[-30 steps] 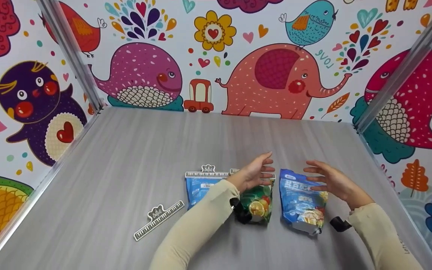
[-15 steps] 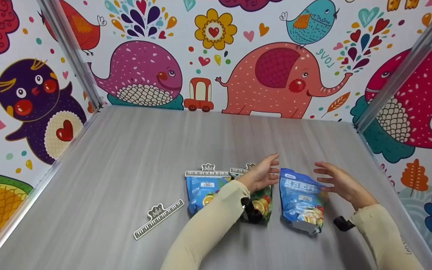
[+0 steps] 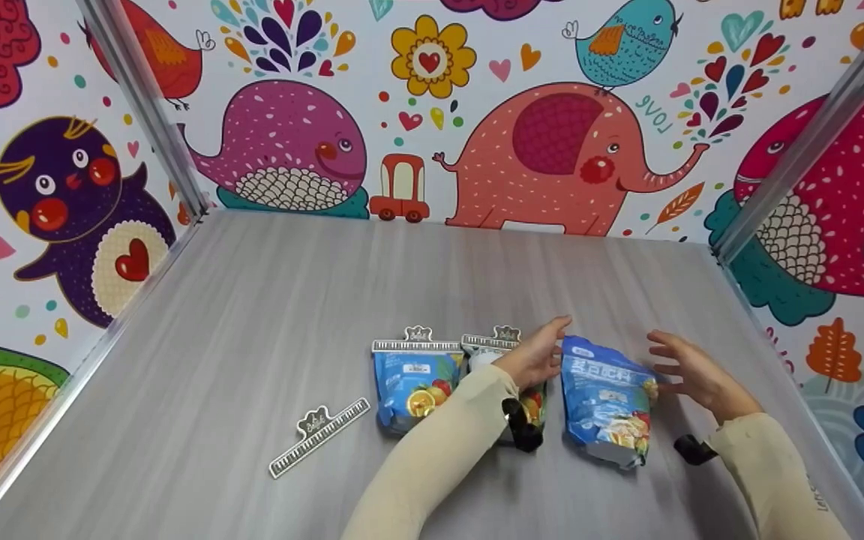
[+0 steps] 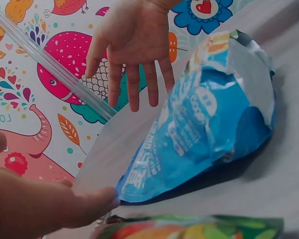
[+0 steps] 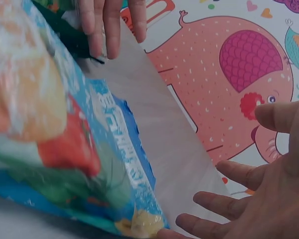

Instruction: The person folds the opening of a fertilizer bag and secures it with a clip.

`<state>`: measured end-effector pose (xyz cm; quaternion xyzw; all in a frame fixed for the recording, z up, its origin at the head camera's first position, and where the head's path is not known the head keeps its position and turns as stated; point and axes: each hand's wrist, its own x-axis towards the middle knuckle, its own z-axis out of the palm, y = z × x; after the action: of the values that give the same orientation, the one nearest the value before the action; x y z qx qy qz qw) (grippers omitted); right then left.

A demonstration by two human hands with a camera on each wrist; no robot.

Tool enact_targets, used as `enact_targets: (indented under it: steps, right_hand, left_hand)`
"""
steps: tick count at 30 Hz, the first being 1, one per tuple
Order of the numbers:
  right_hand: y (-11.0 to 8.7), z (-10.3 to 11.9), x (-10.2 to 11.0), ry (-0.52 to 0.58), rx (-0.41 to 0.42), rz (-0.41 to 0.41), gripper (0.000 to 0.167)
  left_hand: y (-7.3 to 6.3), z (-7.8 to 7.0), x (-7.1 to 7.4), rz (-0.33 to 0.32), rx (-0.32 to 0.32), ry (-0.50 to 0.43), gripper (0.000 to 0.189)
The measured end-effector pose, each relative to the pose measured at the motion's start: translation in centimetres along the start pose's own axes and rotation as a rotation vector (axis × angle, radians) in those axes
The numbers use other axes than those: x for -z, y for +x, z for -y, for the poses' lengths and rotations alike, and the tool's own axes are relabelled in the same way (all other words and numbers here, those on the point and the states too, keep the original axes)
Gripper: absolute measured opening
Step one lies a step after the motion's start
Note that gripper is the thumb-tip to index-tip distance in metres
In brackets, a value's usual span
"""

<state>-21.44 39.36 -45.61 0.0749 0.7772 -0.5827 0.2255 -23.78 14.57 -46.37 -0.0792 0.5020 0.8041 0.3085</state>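
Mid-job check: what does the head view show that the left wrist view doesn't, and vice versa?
Only the head view shows the loose clip lying on the table and the clipped blue bag nearer it.

Only the left wrist view shows the palm of the right hand face-on, thumb and four fingers spread.

Both show the unclipped blue bag, at least part of both hands, some of the green bag, and the elephant printed on the wall.

You have a grey wood-grained tabletop (image 3: pixel 274 300) carrying, in order from its left edge, a silvery piano-key-patterned bar clip (image 3: pixel 319 439), a blue fruit-printed plastic pouch (image 3: pixel 413 379), a green fruit-printed plastic pouch (image 4: pixel 189 229) and, nearest its right edge, another blue fruit-printed plastic pouch (image 3: pixel 603 401).
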Motion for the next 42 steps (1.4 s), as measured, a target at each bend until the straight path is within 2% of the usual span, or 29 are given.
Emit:
enact_targets:
  steps: [5,10,15,25,28,36,42]
  right_hand:
    - [-0.1,-0.7,0.5,0.042,-0.044,-0.017,0.084]
    - [-0.1,-1.4,1.0,0.115,-0.087,-0.018,0.085]
    - [-0.2,-2.2,1.4,0.147,-0.106,-0.037,0.087]
    - [-1.1,-3.2,1.8,0.478,-0.118,0.015,0.083]
    - [-1.3,-3.3,1.7,0.54,-0.12,0.02,0.083]
    - [-1.4,-3.8,1.8,0.605,-0.107,0.031,0.081]
    - [-1.3,-4.3,1.5,0.577,-0.094,0.042,0.083]
  left_hand:
    - [0.1,0.4,-0.1,0.004,0.018,0.015,0.068]
    - [0.2,0.8,0.0,0.051,0.052,0.04,0.066]
    - [0.4,1.0,0.1,0.032,0.087,0.039,0.067]
    - [0.6,0.9,0.1,0.051,0.098,0.087,0.068]
    - [0.6,0.9,0.1,0.044,0.101,0.078,0.07]
    - [0.4,1.0,-0.1,0.017,0.081,0.09,0.072]
    - [0.1,1.4,-0.7,0.0,0.05,0.11,0.068]
